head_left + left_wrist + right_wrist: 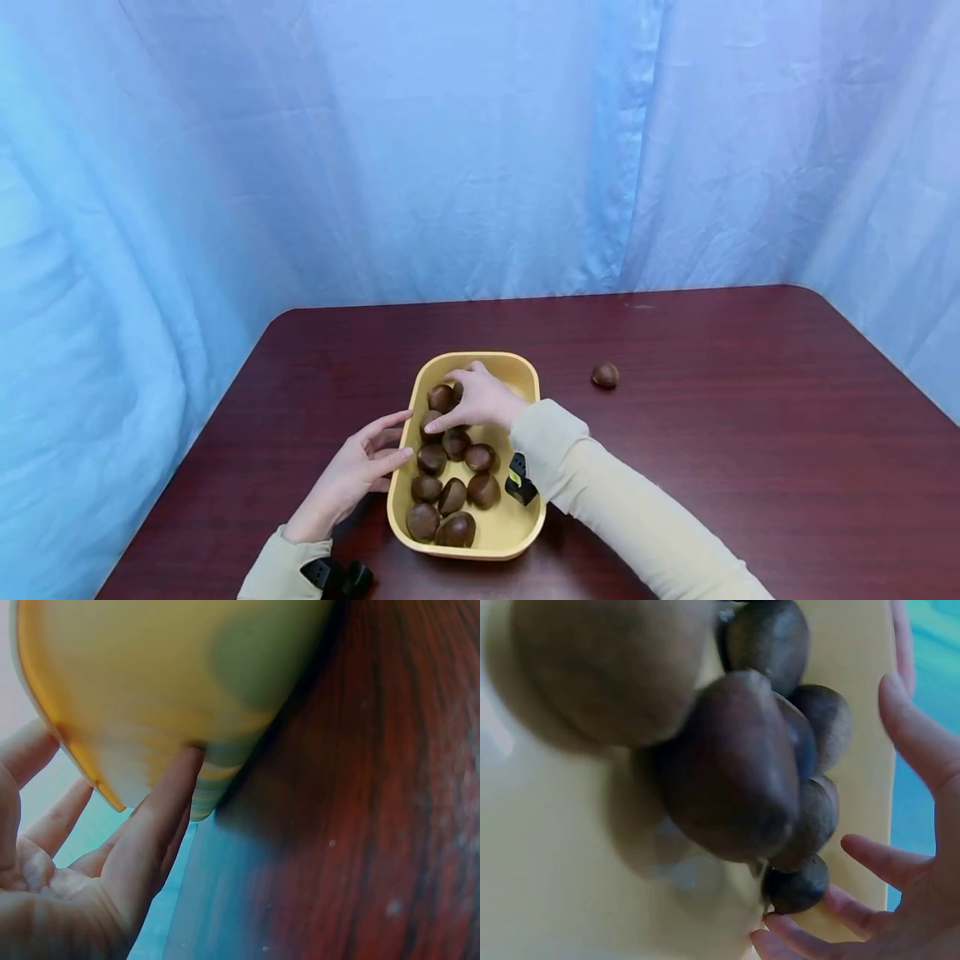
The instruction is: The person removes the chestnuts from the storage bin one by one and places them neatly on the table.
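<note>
A yellow rectangular tray [504,533] with raised walls holds several brown chestnuts [483,491], gathered mostly along its left side. My left hand [358,475] is at the tray's left wall; in the left wrist view, fingers of that hand [112,877] touch the outer wall and the rim. Over the far half of the tray reaches my right hand [480,400], its thumb and fingers spread apart above chestnuts. From the right wrist view, the chestnuts [735,772] lie beside the spread fingers [877,862], with none seen gripped. Part of the far chestnuts is hidden under the hand.
One lone chestnut [605,375] lies on the dark red-brown wooden table [712,433], right of the tray. Light blue curtains [465,150] hang behind the table and along its sides.
</note>
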`<state>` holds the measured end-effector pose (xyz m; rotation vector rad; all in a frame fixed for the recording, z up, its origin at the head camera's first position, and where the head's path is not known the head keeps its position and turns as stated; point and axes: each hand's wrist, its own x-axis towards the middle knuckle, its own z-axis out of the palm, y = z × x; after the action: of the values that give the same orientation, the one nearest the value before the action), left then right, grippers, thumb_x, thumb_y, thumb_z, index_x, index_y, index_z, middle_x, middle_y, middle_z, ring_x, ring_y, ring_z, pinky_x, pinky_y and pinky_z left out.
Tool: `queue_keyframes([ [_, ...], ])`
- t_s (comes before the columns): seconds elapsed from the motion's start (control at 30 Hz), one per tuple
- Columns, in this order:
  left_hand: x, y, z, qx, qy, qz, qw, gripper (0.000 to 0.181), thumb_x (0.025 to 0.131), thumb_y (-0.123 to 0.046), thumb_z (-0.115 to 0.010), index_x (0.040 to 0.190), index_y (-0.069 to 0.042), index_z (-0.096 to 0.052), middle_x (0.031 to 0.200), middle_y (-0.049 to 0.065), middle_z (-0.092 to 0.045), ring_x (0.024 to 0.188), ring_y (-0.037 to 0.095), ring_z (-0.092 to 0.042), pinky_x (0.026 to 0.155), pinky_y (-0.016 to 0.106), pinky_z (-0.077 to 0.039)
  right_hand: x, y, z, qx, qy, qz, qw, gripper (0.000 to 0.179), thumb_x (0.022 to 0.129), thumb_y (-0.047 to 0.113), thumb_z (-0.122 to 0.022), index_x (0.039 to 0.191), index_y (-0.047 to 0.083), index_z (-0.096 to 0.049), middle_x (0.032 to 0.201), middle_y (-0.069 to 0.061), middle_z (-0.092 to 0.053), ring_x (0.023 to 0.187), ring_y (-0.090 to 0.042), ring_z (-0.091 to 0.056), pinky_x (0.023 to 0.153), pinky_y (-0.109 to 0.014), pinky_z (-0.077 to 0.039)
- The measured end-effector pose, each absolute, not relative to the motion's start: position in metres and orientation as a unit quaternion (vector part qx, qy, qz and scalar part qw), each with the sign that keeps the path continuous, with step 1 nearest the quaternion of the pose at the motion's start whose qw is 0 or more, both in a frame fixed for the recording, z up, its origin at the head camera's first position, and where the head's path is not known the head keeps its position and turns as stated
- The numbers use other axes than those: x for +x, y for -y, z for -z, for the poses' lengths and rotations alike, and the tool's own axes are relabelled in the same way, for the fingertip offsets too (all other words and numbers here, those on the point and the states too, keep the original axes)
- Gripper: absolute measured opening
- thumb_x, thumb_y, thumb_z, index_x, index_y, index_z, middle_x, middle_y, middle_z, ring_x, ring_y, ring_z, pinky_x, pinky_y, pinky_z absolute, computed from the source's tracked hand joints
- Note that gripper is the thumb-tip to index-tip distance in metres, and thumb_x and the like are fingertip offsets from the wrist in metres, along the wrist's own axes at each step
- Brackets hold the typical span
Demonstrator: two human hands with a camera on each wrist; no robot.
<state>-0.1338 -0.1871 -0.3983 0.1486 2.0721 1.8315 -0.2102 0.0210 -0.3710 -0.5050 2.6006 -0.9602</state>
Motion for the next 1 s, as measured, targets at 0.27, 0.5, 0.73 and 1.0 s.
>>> queue_keyframes([
  [0.27,-0.1354,0.1874,0.4007,0.048,-0.739,-0.647,0.185,0.061,0.094,-0.017,-0.06,0.147,-0.009,-0.032,0.138,0.027,-0.042,0.104,0.025,-0.064,0.074,0.04,-0.057,-0.2107,-0.0182,0.3777,-0.171,-0.916,0.333,0.14,0.078,0.07,0.042,-0.083,0.134,0.01,-0.052,0.131,-0.012,-0.042,0.11,-0.025,-0.052,0.095,-0.038,-0.045],
  [0.5,-0.1356,0.1867,0.4036,0.044,-0.732,-0.654,0.186,0.06,0.094,-0.015,-0.06,0.147,-0.009,-0.032,0.138,0.028,-0.042,0.105,0.025,-0.064,0.074,0.042,-0.057,-0.2124,-0.0212,0.3795,-0.167,-0.913,0.335,0.161,0.07,0.071,0.035,-0.083,0.128,0.007,-0.055,0.127,-0.012,-0.051,0.112,-0.025,-0.05,0.096,-0.038,-0.044],
  [0.73,-0.1348,0.1873,0.4027,0.051,-0.728,-0.657,0.188,0.06,0.095,-0.014,-0.058,0.147,-0.007,-0.03,0.139,0.029,-0.04,0.106,0.026,-0.063,0.074,0.042,-0.057,-0.2155,-0.0237,0.3814,-0.133,-0.895,0.385,0.182,0.05,0.073,0.023,-0.082,0.113,0.005,-0.057,0.113,-0.01,-0.061,0.101,-0.022,-0.056,0.091,-0.038,-0.046],
  [1.0,-0.1347,0.1869,0.4013,0.054,-0.722,-0.664,0.188,0.06,0.095,-0.012,-0.057,0.148,-0.007,-0.029,0.14,0.029,-0.039,0.107,0.026,-0.062,0.074,0.042,-0.057,-0.215,-0.024,0.3776,-0.12,-0.893,0.395,0.179,0.04,0.078,0.02,-0.078,0.109,0.005,-0.058,0.106,-0.009,-0.062,0.094,-0.021,-0.055,0.087,-0.037,-0.047],
])
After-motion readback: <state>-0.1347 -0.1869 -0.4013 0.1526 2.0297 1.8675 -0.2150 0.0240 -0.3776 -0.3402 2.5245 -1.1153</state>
